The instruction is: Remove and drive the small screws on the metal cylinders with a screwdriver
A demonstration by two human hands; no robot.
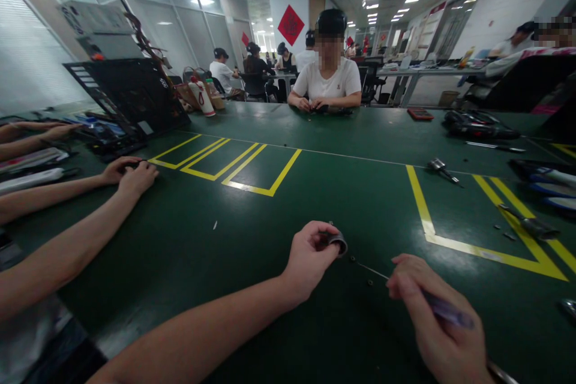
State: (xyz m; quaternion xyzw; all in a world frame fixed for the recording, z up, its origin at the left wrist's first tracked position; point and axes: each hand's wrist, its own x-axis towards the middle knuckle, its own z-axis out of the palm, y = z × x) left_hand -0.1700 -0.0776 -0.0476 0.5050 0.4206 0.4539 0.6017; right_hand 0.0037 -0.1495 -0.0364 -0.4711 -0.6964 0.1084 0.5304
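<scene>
My left hand is closed around a grey, round, hollow metal part, its open rim turned to the right. In my right hand is a screwdriver with a translucent purple handle. Its thin shaft points left, and the tip is by a small dark nut-like piece, apart from the metal part; whether they touch I cannot tell. A second small dark piece lies on the table below the shaft.
Metal cup-ended parts with shafts lie right on the green table, near yellow tape outlines. A neighbour's hands work at the left. Across sits another person. A dark case stands far right.
</scene>
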